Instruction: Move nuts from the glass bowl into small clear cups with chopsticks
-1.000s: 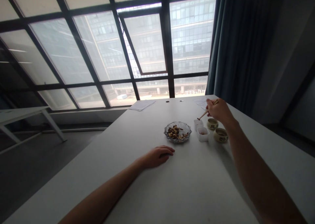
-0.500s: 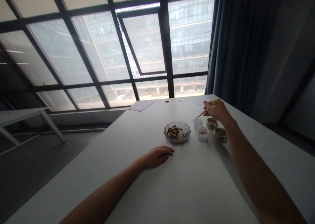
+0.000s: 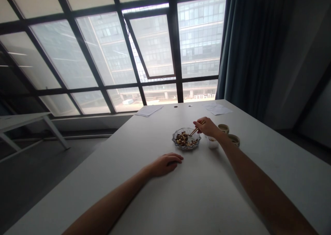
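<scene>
Chopsticks pinched in closed right hand, tips over the glass dish of nuts. Left hand loose, empty, on the table.

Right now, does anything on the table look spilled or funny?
Nothing stands out. The nuts sit inside the glass dish, under the chopsticks in the right hand, and the white cup and round pot beside it stand upright.

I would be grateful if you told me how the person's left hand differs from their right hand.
The right hand grips chopsticks, while the left hand holds nothing. The right hand is raised, with the chopstick tips over the glass dish, while the left hand rests on the table. The left hand also sits nearer the camera. Both hands are bare.
</scene>
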